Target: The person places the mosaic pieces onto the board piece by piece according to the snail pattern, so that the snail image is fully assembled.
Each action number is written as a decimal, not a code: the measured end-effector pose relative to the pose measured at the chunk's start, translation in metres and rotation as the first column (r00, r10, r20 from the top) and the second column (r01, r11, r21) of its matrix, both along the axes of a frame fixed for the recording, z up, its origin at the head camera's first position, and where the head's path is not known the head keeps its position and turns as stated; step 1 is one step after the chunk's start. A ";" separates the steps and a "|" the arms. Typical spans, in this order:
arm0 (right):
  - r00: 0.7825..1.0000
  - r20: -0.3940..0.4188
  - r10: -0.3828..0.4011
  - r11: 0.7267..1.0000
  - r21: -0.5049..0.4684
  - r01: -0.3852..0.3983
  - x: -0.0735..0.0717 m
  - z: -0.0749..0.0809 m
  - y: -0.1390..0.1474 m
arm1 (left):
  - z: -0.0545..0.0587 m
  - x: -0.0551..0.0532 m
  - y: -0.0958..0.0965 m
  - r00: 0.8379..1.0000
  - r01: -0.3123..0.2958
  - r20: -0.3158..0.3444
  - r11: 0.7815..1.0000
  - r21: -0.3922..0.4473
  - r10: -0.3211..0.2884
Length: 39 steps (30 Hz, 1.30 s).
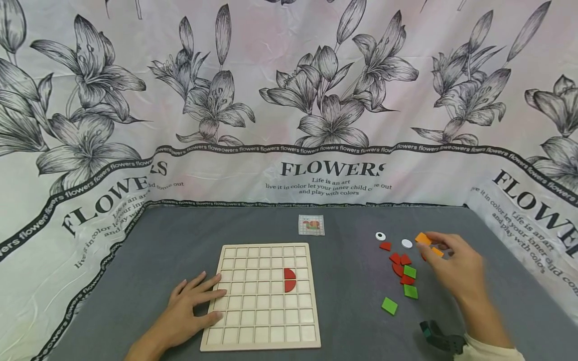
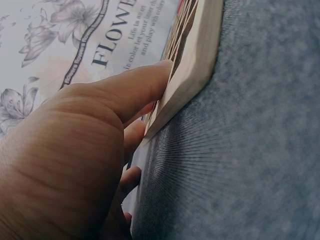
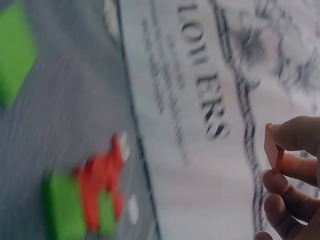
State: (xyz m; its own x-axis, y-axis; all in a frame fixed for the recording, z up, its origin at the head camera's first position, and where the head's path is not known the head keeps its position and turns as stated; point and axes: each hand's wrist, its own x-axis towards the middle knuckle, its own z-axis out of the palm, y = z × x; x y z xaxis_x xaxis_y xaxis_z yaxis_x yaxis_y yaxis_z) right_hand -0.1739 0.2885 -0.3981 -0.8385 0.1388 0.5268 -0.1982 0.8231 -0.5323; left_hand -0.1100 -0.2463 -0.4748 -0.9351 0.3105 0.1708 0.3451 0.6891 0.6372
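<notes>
My left hand point(image 1: 187, 303) lies with fingers spread over the left edge of a pale wooden grid board point(image 1: 262, 318). In the left wrist view its thumb point(image 2: 142, 87) touches the side of that board. Two red quarter-circle tiles, an upper one point(image 1: 289, 274) and a lower one point(image 1: 289, 286), sit in neighbouring cells toward the board's right side. At the right, my right hand point(image 1: 458, 273) pinches an orange square tile point(image 1: 422, 238) between thumb and fingers. The right wrist view has the same orange tile point(image 3: 271, 149) held up, tilted on edge.
Under the right hand lies another orange tile point(image 1: 437, 252). Left of it are scattered red pieces point(image 1: 397, 269), green squares point(image 1: 389, 306) and white discs, one with a black dot point(image 1: 381, 236). A small picture card point(image 1: 311, 225) lies behind the board. A flower-printed curtain point(image 1: 334, 180) borders the grey table.
</notes>
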 end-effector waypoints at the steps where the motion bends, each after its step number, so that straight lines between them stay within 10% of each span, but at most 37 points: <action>1: 0.999 -0.028 0.018 1.000 -0.008 -0.018 0.001 0.004 -0.007 | 0.000 0.000 0.000 1.000 -0.001 -0.002 1.000 0.000 0.001; 9: 0.968 -0.155 0.196 0.976 -0.067 -0.208 0.007 0.028 -0.056 | 0.000 0.001 0.000 1.000 -0.003 -0.007 1.000 0.010 0.003; 16: 0.858 -0.293 0.422 0.890 -0.047 -0.454 0.003 0.041 -0.095 | -0.001 0.000 0.001 1.000 0.000 -0.010 1.000 0.007 0.000; 25: 0.772 -0.297 0.561 0.806 -0.017 -0.592 -0.010 0.039 -0.142 | 0.001 0.000 0.002 1.000 0.001 0.005 1.000 0.011 -0.001; 39: 0.718 -0.213 0.662 0.719 -0.088 -0.689 -0.019 0.018 -0.203 | 0.001 -0.001 -0.001 1.000 0.007 0.029 1.000 0.006 -0.007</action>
